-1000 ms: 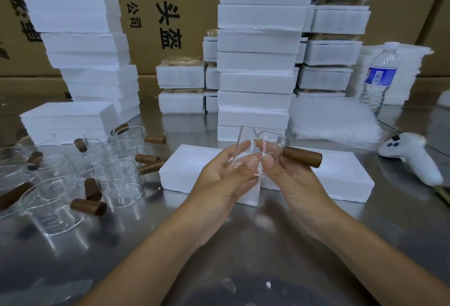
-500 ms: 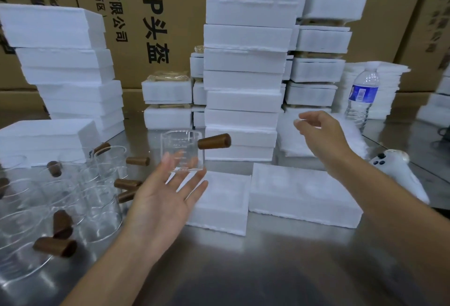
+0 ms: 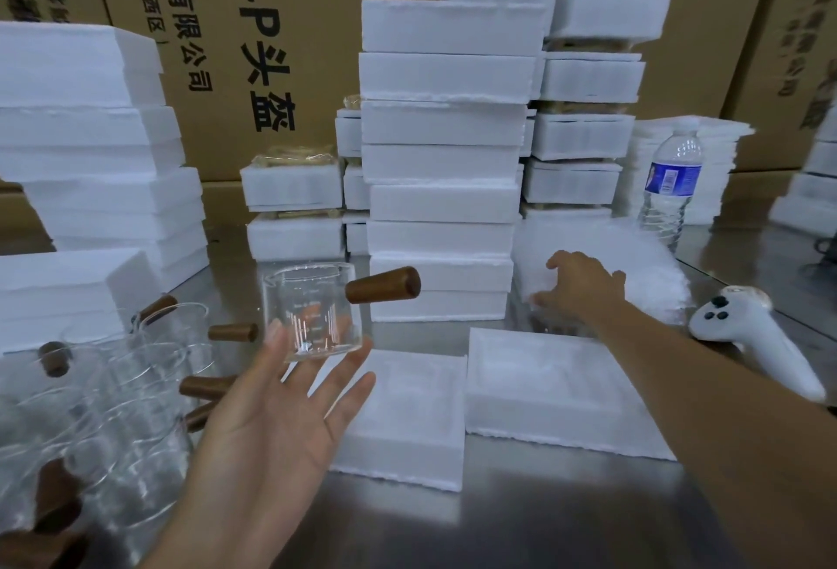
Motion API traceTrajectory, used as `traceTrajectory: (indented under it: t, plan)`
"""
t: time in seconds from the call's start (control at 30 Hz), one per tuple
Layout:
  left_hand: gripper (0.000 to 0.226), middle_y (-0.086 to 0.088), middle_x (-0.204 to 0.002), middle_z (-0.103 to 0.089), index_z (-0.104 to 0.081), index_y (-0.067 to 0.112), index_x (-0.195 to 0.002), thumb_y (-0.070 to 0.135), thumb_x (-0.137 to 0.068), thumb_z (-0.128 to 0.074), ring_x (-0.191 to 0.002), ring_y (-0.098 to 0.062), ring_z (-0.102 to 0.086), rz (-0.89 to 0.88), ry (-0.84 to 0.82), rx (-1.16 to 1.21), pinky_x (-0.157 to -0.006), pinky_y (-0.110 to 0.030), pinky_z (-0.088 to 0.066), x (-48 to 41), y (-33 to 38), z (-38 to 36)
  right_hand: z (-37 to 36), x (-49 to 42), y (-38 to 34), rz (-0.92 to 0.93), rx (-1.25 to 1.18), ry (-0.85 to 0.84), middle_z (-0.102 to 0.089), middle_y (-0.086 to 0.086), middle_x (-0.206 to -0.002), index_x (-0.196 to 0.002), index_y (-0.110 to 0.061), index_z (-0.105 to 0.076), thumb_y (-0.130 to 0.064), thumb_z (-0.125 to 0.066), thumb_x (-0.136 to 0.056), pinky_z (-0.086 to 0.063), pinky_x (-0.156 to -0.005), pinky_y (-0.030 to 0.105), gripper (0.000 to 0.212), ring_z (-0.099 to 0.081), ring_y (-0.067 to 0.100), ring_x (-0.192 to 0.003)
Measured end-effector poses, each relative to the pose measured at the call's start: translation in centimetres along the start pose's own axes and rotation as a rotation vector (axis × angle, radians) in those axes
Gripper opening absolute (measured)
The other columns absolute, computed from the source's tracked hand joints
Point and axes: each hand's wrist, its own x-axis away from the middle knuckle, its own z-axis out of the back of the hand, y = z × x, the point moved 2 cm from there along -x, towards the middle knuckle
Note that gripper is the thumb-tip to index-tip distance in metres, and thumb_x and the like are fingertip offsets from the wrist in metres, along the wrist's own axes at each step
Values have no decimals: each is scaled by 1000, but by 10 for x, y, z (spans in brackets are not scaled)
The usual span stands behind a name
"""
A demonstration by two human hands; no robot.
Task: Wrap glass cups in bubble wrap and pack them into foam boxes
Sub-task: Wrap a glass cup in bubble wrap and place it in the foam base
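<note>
Left hand point(image 3: 276, 414): palm up, fingers straight and spread. One glass cup point(image 3: 312, 310) stands upright on the fingertips; no finger curls round it. Its single wooden handle point(image 3: 382, 285) projects toward the right hand. Printed graduations on the cup wall are too small to read.

Right hand point(image 3: 579, 287): extended forward, fingers bent down onto the bubble wrap point(image 3: 634, 260). Motion blur prevents confirming whether a sheet is pinched. The number of sheets in the pile cannot be counted.

Between and just below the hands: two open foam boxes point(image 3: 407, 414), side by side and touching, on the metal table point(image 3: 543, 518). Their recesses are faint.

Outboard of the left hand: a cluster of loose glass cups point(image 3: 136, 382). The walls overlap and the group is cut off at the frame edge, so only an approximate figure applies: at least six brown handles show.

Beyond the hands: a central foam stack point(image 3: 444, 160) of about eight boxes, with lower stacks behind it partly hidden. A further stack point(image 3: 90, 124) stands beyond the left hand, cut off at the edge.

Outboard of the right hand: one water bottle point(image 3: 670, 188) and one white controller point(image 3: 747, 333). Printed cartons point(image 3: 294, 47) form the backdrop.
</note>
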Motion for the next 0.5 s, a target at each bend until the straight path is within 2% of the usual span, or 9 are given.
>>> traceTrajectory:
  t: [0.07, 0.1, 0.23, 0.37, 0.43, 0.5]
  plan:
    - [97, -10, -114, -69, -63, 15, -115, 35, -27, -97, -102, -30, -68, 1, 9, -23, -64, -36, -58, -1, 0, 0, -2, 1, -2, 65, 167, 54, -54, 0, -123, -123, -24, -49, -45, -63, -84, -25, -103, 41, 47, -49, 21, -117]
    - [100, -10, -114, -69, -63, 15, -116, 35, -24, -98, -103, -30, -67, -4, 10, -30, -65, -36, -58, -1, 0, 1, -1, 1, -3, 82, 178, 74, -56, -1, -120, -120, -24, -51, -44, -62, -85, -25, -103, 40, 41, -52, 20, -114]
    - [97, -9, -111, -70, -63, 16, -114, 35, -26, -98, -104, -30, -67, -2, -4, -22, -67, -38, -58, -2, 0, 2, 7, 1, -3, 99, 122, 93, -64, 1, -109, -106, -23, -61, -41, -56, -91, -24, -106, 41, 24, -58, 23, -105]
    - [97, -8, -109, -70, -61, 16, -116, 35, -27, -98, -106, -30, -66, 2, 5, -12, -69, -39, -58, 0, 0, 2, 14, 3, 1, 63, 82, 130, -67, 4, -96, -93, -19, -70, -37, -47, -96, -24, -106, 44, 29, -58, 25, -93]
    - [88, -8, -113, -69, -60, 18, -115, 34, -36, -96, -106, -29, -66, 8, 1, -4, -69, -38, -58, 2, 0, 1, 16, 5, 5, 22, 34, 129, -64, 4, -88, -89, -19, -70, -35, -45, -97, -27, -104, 44, 31, -52, 24, -84]
    - [65, -7, -114, -68, -60, 18, -115, 34, -56, -82, -105, -27, -67, 7, -2, -3, -69, -36, -58, 3, 0, 0, 17, 8, 9, -13, -4, 122, -60, 3, -84, -88, -18, -70, -32, -47, -96, -32, -98, 40, 28, -47, 23, -80]
